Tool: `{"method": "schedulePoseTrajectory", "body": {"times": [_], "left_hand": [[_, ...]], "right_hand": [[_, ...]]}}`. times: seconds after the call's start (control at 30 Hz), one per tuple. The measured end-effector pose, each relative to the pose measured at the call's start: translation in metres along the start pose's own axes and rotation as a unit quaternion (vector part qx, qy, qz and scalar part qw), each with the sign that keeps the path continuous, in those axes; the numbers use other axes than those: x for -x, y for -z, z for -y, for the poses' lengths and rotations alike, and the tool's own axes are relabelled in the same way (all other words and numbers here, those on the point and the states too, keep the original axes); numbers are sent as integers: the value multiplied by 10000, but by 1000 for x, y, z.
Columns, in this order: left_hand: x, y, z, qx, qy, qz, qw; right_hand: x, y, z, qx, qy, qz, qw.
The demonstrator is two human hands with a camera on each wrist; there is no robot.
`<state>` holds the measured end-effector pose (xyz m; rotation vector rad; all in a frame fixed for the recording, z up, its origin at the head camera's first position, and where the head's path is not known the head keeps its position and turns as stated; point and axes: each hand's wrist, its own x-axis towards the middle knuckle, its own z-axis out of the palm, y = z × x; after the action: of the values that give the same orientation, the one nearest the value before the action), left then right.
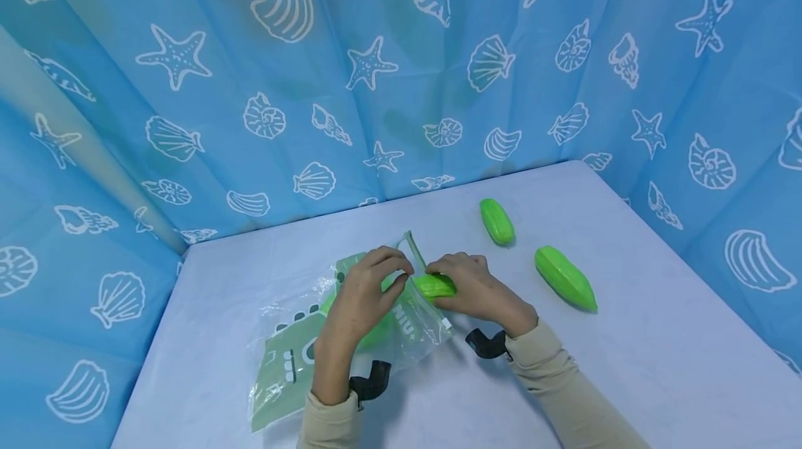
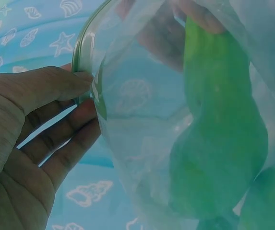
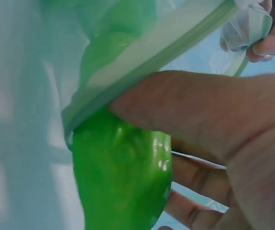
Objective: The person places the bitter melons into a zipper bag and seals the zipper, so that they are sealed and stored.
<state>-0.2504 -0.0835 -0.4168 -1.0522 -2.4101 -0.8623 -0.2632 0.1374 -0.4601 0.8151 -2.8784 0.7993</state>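
Note:
A clear zip bag [image 1: 291, 358] with green print lies on the table, its mouth facing right. My left hand [image 1: 366, 296] pinches the rim of that mouth between thumb and fingers, also plain in the left wrist view. With my right hand [image 1: 473, 289] I grip a glossy bright green toy vegetable [image 3: 123, 177], its surface ridged. It sits partly inside the bag's mouth, and the zip strip [image 3: 151, 67] crosses over it. More green shapes [image 2: 219, 143] show blurred through the plastic. The vegetable's far end is partly veiled by the bag.
Two more green toy vegetables lie right of the bag: a short rounded one [image 1: 498, 222] farther back and a longer pointed one [image 1: 566, 278] nearer. The white-covered table [image 1: 664, 358] ends against a blue curtain [image 1: 388, 115] with shell and starfish prints.

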Motion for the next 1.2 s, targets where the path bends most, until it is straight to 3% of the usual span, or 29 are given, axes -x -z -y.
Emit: {"method": "schedulePoseTrajectory", "body": {"times": [0.27,0.5,0.67,0.87,1.03,1.2], "left_hand": [[1,-2,-1,29,8,76,10000],[2,-4,-1,11,7,84,10000],[1,-5,-3,32,7,98,9999],[1,-4,-4,131,39,78,9999],[1,-4,-4,138,51,90,9999],[-1,-2,-5,78,120,104,9998]], "right_hand": [[0,-9,-5,-555,99,-175,9983],[-1,-13,1,-1321,392,-206,9902],[-3,-20,8,-1324,492,-392,9892],[-6,-25,14,-1365,301,-387,9894],[-5,-17,13,-1521,47,-357,9877],[-1,0,5,-1472,171,-736,9862]]}}
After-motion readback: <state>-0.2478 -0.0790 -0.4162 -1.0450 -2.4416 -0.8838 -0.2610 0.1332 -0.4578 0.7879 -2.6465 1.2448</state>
